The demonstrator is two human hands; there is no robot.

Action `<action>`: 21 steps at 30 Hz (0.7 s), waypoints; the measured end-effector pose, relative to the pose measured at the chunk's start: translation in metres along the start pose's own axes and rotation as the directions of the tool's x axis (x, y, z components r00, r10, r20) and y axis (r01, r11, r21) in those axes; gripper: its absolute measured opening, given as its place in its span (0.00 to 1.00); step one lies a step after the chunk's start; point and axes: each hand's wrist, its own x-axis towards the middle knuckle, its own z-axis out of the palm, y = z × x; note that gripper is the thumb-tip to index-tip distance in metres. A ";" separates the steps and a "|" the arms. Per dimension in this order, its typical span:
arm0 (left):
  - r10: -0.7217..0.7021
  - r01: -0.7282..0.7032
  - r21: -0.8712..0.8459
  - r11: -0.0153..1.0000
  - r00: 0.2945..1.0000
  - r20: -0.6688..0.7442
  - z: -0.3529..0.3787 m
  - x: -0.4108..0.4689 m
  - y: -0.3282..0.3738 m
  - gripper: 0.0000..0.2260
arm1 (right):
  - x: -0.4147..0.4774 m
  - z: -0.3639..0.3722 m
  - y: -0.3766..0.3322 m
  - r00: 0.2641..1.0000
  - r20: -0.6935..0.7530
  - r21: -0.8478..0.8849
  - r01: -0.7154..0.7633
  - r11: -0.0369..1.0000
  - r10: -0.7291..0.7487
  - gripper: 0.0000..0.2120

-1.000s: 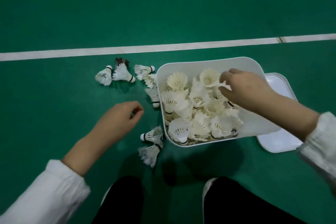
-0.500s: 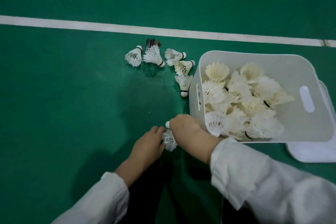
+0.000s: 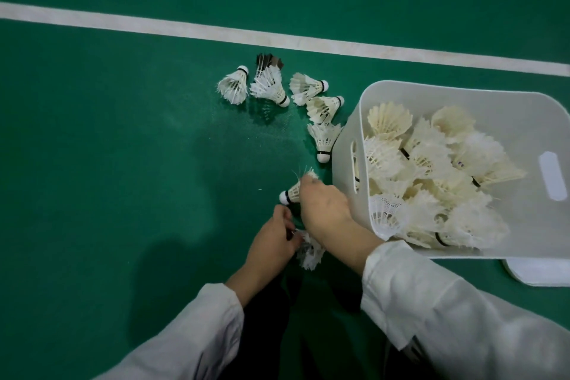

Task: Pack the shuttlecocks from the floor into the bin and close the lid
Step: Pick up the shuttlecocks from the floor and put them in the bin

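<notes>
Eight shuttlecocks on the floor, two of them already in hand; one bin, one lid, lid off.

Head view: six loose shuttlecocks (image 3: 324, 106) lie in an arc at centre frame, left of the bin (image 3: 431, 85), and one of them is a dark-feathered shuttlecock (image 3: 267, 60). The right hand (image 3: 324, 210) curls its fingers round the skirt of the black-banded shuttlecock (image 3: 291, 191), beside the bin's near-left corner. Just below, the left hand (image 3: 274, 244) pinches the frayed shuttlecock (image 3: 309, 251), whose cork is hidden. The bin at right holds a tangled heap (image 3: 431, 188), a dozen at least and too overlapped to count. The lid (image 3: 539, 273) lies flat at lower right. Likely feather-light, with brittle skirts that crush easily. Best taken at the firm cork, or cupped loosely.
</notes>
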 end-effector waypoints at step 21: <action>0.179 -0.204 0.282 0.938 0.977 0.113 -0.072 0.118 0.100 0.32 | 0.078 -0.134 0.044 0.846 -0.485 0.032 0.269 0.963 -0.220 0.09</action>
